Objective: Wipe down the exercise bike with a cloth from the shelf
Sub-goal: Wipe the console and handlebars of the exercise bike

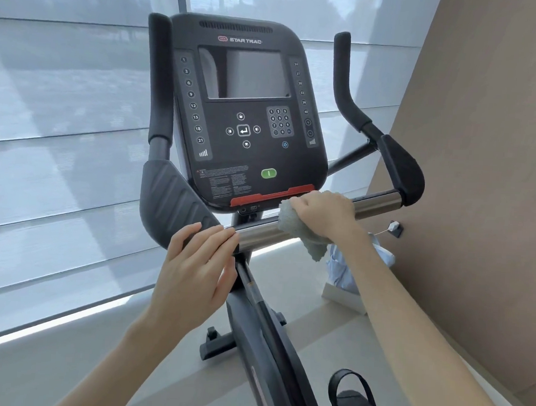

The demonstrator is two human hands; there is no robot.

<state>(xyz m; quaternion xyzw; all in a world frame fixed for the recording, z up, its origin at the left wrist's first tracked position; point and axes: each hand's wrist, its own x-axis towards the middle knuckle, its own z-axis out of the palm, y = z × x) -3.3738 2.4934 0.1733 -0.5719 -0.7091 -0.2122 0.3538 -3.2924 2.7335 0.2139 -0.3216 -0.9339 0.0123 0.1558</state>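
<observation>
The black exercise bike (pixel 250 114) fills the middle of the view, its console facing me. A silver handlebar tube (pixel 376 203) runs across below the console. My right hand (pixel 325 212) grips a pale grey-green cloth (pixel 296 229) wrapped over the middle of that tube. My left hand (pixel 197 261) hovers with straight fingers by the left end of the tube, fingertips at the dark left arm pad (pixel 172 203). Whether it touches is unclear.
Window blinds (pixel 61 127) cover the left and back. A tan wall (pixel 481 184) stands close on the right with a small wall fitting (pixel 395 228). A white bin with a plastic liner (pixel 346 286) sits on the floor behind the bike. A pedal (pixel 352 399) shows at the bottom.
</observation>
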